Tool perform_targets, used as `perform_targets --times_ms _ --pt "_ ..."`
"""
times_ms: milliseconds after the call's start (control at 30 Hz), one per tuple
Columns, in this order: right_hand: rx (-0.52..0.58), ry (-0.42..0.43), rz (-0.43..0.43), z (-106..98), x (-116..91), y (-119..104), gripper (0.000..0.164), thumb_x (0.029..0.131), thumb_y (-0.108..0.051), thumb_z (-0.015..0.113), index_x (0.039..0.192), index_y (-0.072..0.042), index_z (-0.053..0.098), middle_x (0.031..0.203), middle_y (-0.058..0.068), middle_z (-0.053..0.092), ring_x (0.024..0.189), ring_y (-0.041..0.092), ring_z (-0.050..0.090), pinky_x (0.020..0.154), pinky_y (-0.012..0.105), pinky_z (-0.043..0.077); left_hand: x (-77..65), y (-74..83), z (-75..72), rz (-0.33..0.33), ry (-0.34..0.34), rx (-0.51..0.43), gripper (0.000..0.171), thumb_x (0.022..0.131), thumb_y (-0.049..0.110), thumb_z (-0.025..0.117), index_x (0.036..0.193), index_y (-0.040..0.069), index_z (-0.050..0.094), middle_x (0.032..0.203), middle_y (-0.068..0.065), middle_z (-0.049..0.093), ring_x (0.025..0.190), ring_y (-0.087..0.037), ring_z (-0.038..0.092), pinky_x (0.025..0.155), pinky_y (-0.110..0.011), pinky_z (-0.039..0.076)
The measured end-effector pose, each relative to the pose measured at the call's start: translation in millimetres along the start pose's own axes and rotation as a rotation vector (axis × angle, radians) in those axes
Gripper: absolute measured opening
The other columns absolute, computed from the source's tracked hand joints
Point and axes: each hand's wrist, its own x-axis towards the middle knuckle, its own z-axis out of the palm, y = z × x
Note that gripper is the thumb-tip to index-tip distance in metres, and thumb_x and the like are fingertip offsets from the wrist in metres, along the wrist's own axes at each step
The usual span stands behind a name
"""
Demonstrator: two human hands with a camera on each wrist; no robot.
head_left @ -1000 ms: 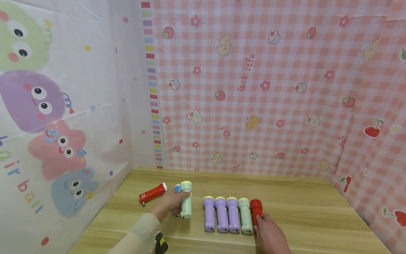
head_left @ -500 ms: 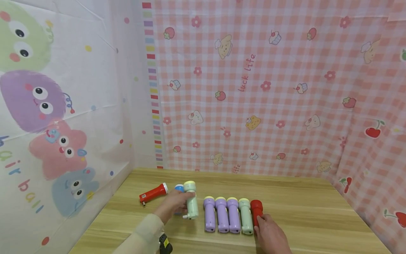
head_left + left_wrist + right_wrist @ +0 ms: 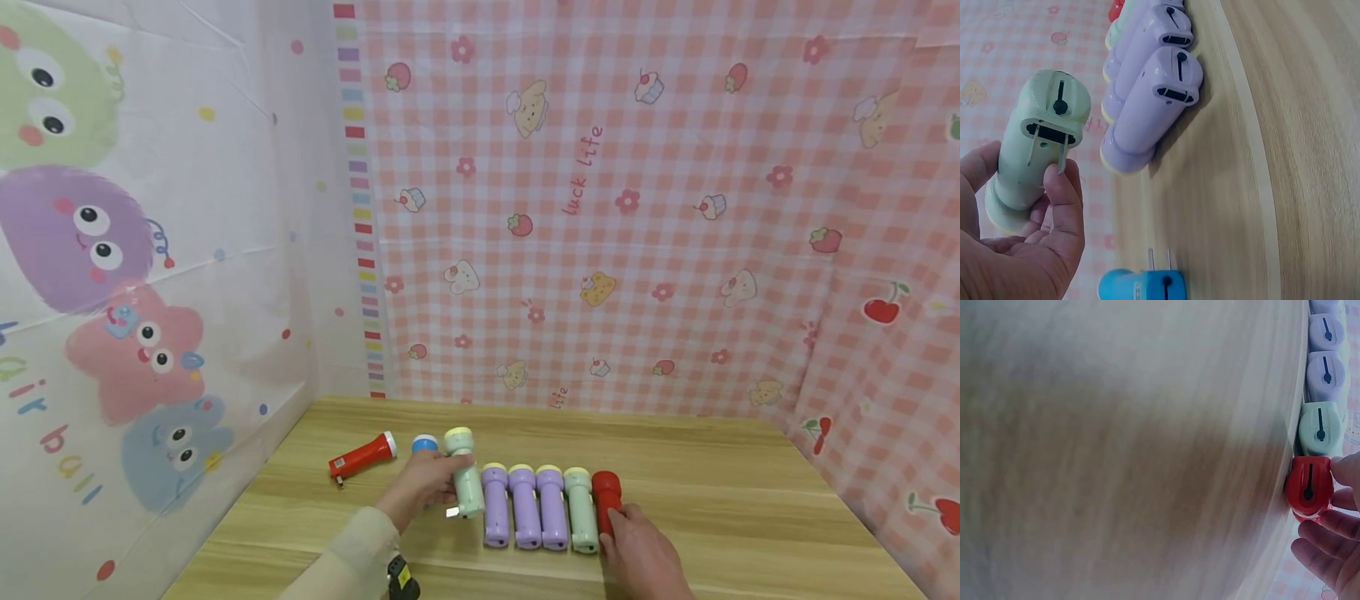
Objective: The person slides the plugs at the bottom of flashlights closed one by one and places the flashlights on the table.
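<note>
My left hand (image 3: pixel 427 482) grips a mint-green flashlight (image 3: pixel 467 483) around its body, just left of a row of flashlights. In the left wrist view this flashlight (image 3: pixel 1022 169) shows two metal plug prongs folded out at its tail, with a fingertip at one prong. My right hand (image 3: pixel 643 550) holds a red flashlight (image 3: pixel 606 492) at the row's right end, thumb and fingers on its sides in the right wrist view. That red one lies against another mint-green flashlight (image 3: pixel 581 508). Several purple flashlights, the leftmost (image 3: pixel 495 500) nearest my left hand, make up the rest of the row.
Behind my left hand lies a blue flashlight (image 3: pixel 424 443), its prongs out in the left wrist view. Farther left a second red flashlight (image 3: pixel 363 457) lies at an angle. Patterned cloths, one pink-checked (image 3: pixel 637 250), close off the wooden table (image 3: pixel 720 467) at its back and sides.
My left hand has carried the mint-green flashlight rightward to the row, and its prongs have come into sight. More of the blue flashlight's head shows. My right hand has stayed put.
</note>
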Motion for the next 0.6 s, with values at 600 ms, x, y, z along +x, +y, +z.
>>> perform_targets --times_ms 600 --pt "-0.016 0.047 -0.011 -3 -1 -12 0.048 0.089 -0.027 0.073 0.124 0.004 0.062 0.115 0.021 0.059 0.103 0.036 0.06 0.083 0.052 0.052 -4.0 1.9 15.0 0.019 -0.023 -0.004 0.045 0.092 0.027 0.069 0.107 -0.014 0.056 0.077 -0.013 0.066 0.061 -0.015 0.061 0.064 -0.035 0.058"
